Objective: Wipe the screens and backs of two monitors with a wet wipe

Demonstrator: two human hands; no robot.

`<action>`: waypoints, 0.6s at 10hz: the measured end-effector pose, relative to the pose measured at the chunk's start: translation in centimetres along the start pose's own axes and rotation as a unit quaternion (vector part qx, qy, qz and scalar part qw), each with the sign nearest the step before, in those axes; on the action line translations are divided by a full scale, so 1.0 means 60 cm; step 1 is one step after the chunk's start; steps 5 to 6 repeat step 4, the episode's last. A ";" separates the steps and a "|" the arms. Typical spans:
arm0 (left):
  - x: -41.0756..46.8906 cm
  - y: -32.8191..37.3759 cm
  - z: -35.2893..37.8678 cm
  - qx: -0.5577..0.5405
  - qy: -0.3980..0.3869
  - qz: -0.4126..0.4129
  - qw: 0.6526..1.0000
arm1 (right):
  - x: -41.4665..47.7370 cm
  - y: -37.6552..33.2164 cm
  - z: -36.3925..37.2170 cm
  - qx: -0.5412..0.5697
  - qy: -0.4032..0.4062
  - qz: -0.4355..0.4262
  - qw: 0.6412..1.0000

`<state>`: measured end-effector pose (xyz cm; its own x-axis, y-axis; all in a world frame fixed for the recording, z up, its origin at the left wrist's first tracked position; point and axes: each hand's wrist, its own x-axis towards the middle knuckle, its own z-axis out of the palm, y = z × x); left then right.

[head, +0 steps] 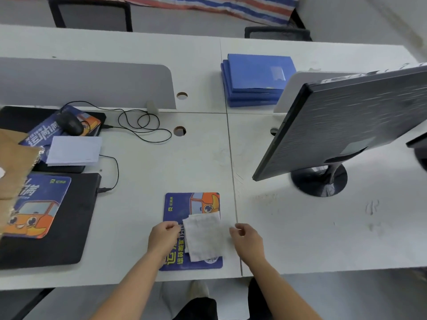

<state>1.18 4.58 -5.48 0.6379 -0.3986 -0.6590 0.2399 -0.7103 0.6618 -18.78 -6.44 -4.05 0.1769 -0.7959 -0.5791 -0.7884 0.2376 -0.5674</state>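
Observation:
A white wet wipe (204,236) is spread flat just above a blue mouse pad (178,204) near the desk's front edge. My left hand (164,236) pinches its left edge and my right hand (247,241) pinches its right edge. A black monitor (346,125) stands to the right on a round base (318,181), its textured back turned toward me and its screen hidden. A dark piece of a second monitor (419,146) shows at the far right edge. Both hands are well to the left of and below the monitors.
Stacked blue folders (254,77) lie behind the monitor. On the left are a black mouse (69,123) with a coiled cable, white paper (74,150), black mats with printed pads (69,227), and cardboard (11,162). A grey divider (92,84) stands at the back.

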 end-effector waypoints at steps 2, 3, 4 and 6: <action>0.001 0.016 0.030 0.007 -0.007 0.024 1.000 | 0.005 -0.005 0.027 0.000 -0.067 -0.038 0.997; 0.004 0.034 0.023 0.025 0.023 0.042 0.999 | 0.005 -0.025 0.046 -0.006 -0.072 -0.051 0.996; 0.002 0.044 0.020 0.069 0.039 0.068 0.994 | 0.004 -0.037 0.042 -0.026 -0.073 -0.058 0.995; 0.002 0.044 0.020 0.069 0.039 0.068 0.994 | 0.004 -0.037 0.042 -0.026 -0.073 -0.058 0.995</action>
